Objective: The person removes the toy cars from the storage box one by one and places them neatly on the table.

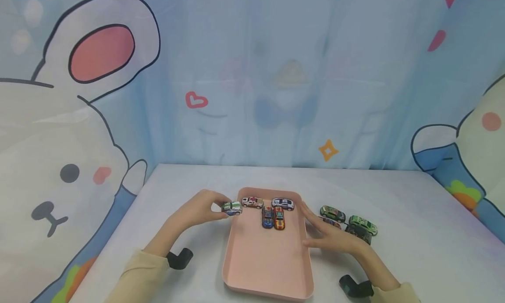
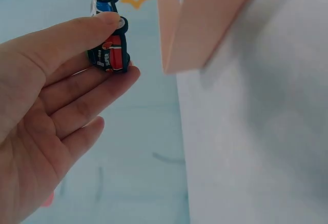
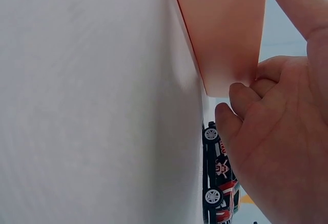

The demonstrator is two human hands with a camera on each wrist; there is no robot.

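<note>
My left hand [image 1: 203, 206] pinches a small toy car [image 1: 231, 208] with green and white on top, just beside the upper left rim of a pink tray [image 1: 268, 261]. In the left wrist view the same toy car [image 2: 110, 47] shows its dark underside and wheels between thumb and fingers. Inside the tray lie a red and white car [image 1: 252, 202], a white and black car [image 1: 282, 203], a blue car [image 1: 267, 217] and an orange-red car [image 1: 279, 218]. My right hand [image 1: 329, 236] touches the tray's right side, fingers against its rim; the right wrist view shows this hand [image 3: 284, 116] at the tray wall.
Right of the tray, several more toy cars stand on the white table [image 1: 414, 250], among them a green car [image 1: 363, 225] and a dark green one [image 1: 332, 213]. A blue cartoon curtain [image 1: 252, 119] hangs behind the table. Black wrist mounts [image 1: 179, 259] sit near both sleeves.
</note>
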